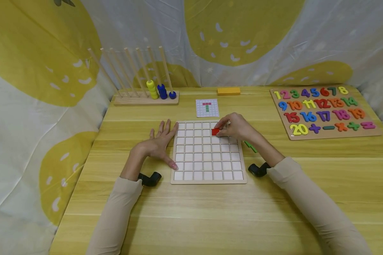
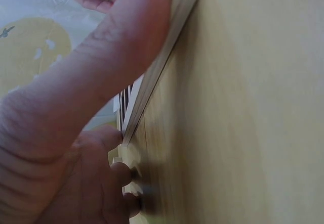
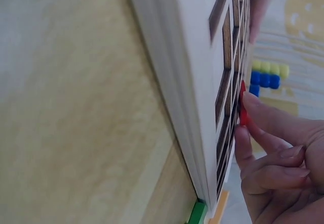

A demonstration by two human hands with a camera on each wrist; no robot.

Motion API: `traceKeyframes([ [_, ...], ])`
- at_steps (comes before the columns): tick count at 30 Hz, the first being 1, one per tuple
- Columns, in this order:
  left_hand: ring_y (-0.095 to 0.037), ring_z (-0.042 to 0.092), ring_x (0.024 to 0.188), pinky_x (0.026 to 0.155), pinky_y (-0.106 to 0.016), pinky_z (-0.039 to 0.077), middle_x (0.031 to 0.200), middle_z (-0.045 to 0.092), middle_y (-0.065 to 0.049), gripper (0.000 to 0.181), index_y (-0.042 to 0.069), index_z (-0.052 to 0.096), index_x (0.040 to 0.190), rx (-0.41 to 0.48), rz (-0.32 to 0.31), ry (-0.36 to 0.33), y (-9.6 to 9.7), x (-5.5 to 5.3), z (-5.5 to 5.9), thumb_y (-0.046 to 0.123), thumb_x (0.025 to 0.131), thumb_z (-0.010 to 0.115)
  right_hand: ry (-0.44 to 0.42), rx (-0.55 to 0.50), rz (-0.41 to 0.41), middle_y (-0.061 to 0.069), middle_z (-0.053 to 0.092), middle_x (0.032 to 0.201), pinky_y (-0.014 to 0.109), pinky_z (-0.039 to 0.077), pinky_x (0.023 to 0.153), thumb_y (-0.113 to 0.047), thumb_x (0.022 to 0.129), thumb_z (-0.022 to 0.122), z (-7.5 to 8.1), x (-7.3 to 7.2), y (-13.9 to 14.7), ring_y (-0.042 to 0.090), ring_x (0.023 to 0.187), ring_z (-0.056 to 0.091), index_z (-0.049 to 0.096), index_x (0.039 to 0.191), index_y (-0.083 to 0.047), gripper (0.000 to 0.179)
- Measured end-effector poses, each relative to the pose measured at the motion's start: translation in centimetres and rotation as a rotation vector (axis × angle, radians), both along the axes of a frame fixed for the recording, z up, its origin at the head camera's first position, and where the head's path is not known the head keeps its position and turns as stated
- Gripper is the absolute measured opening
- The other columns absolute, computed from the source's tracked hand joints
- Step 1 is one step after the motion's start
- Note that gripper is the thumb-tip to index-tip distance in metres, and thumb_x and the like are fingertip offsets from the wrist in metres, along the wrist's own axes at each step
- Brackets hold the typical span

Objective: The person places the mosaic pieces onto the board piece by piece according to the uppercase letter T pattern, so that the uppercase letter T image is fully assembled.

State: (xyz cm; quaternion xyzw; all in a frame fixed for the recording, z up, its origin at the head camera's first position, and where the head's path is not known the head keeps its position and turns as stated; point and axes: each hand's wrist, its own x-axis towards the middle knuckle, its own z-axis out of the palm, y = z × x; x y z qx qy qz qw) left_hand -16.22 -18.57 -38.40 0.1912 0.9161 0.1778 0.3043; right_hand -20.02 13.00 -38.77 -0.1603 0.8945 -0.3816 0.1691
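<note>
A wooden grid board (image 1: pixel 209 182) with white square cells lies on the table. My right hand (image 1: pixel 237 126) pinches a red square tile (image 1: pixel 215 132) between thumb and fingers, close over the upper right cells. Seen from the right wrist, the tile (image 3: pixel 243 110) is tilted edge-on at the grid's surface. My left hand (image 1: pixel 156 146) spreads its fingers along the board's left side, thumb on the lower left edge and index fingertip at the upper left corner. Green tiles (image 1: pixel 250 146) lie just right of the board, partly hidden by the right forearm.
Behind the board lies a card (image 1: pixel 207 108) printed with a red and green T pattern. A peg rack (image 1: pixel 146 101) with yellow and blue beads stands back left. An orange block (image 1: pixel 228 91) sits at the back, and a number puzzle (image 1: pixel 328 134) on the right.
</note>
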Motion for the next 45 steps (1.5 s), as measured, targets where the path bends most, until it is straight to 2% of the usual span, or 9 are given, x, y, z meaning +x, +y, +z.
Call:
traceKeyframes([
  [12,-0.04,-0.032,0.155,0.123,-0.07,-0.016,0.168,-0.032,-0.019,0.156,0.016,-0.017,0.165,-0.018,-0.004,0.009,0.2,0.0,-0.1,0.054,0.064,0.096,0.004,-0.009,0.005,0.014,0.074,0.101,0.031,0.044,0.079,-0.008,0.086,0.084,-0.2,0.0,0.3,0.025,0.094,0.059,0.079,0.108,-0.002,0.023],
  [23,-0.037,-0.034,0.155,0.123,-0.068,-0.017,0.167,-0.034,-0.017,0.156,0.018,-0.018,0.165,-0.015,-0.008,0.005,0.3,0.0,0.0,0.055,0.064,0.095,-0.018,-0.057,-0.021,0.009,0.072,0.091,0.027,0.043,0.069,-0.007,0.086,0.084,-0.4,0.1,0.6,0.02,0.083,0.056,0.081,0.107,-0.006,0.022],
  [28,-0.038,-0.034,0.155,0.122,-0.069,-0.017,0.167,-0.034,-0.018,0.157,0.018,-0.018,0.165,-0.007,-0.01,0.003,0.3,-0.1,-0.1,0.055,0.064,0.095,-0.046,-0.068,0.025,0.01,0.071,0.093,0.025,0.041,0.066,-0.007,0.087,0.083,-0.1,0.0,0.9,0.02,0.082,0.054,0.08,0.113,-0.006,0.026],
  [31,-0.038,-0.034,0.154,0.122,-0.07,-0.018,0.167,-0.034,-0.018,0.157,0.018,-0.019,0.165,0.001,-0.014,0.003,0.3,-0.2,0.0,0.055,0.064,0.095,-0.045,-0.054,0.073,0.012,0.071,0.098,0.025,0.042,0.068,-0.01,0.09,0.081,0.2,0.0,1.5,0.022,0.087,0.057,0.078,0.12,-0.008,0.031],
  [33,-0.038,-0.034,0.155,0.121,-0.07,-0.018,0.167,-0.034,-0.018,0.157,0.018,-0.019,0.165,0.004,-0.015,0.005,0.3,-0.2,0.0,0.055,0.064,0.095,-0.037,-0.049,0.076,0.013,0.072,0.103,0.026,0.044,0.071,-0.014,0.093,0.078,0.3,0.0,2.1,0.024,0.091,0.059,0.076,0.125,-0.009,0.033],
  [37,-0.038,-0.034,0.155,0.121,-0.07,-0.018,0.167,-0.034,-0.018,0.157,0.018,-0.019,0.164,0.009,-0.014,0.004,0.3,-0.2,0.0,0.055,0.064,0.095,-0.027,-0.06,0.007,0.012,0.071,0.105,0.027,0.047,0.071,-0.022,0.096,0.075,0.4,0.3,3.8,0.024,0.092,0.059,0.074,0.127,-0.01,0.033],
  [41,-0.038,-0.034,0.154,0.121,-0.07,-0.018,0.167,-0.034,-0.018,0.157,0.016,-0.019,0.164,0.016,-0.011,0.002,0.1,-0.1,0.0,0.054,0.064,0.095,-0.023,-0.056,-0.058,0.01,0.065,0.098,0.027,0.047,0.064,-0.023,0.097,0.074,0.5,0.7,5.9,0.023,0.084,0.057,0.075,0.125,-0.012,0.03],
  [45,-0.039,-0.034,0.154,0.122,-0.07,-0.018,0.167,-0.034,-0.019,0.157,0.016,-0.019,0.164,0.014,-0.006,0.003,-0.1,0.0,0.0,0.054,0.064,0.095,-0.04,-0.033,-0.062,0.011,0.065,0.097,0.025,0.045,0.06,-0.023,0.098,0.072,0.6,1.2,8.2,0.021,0.08,0.056,0.073,0.128,-0.01,0.032],
])
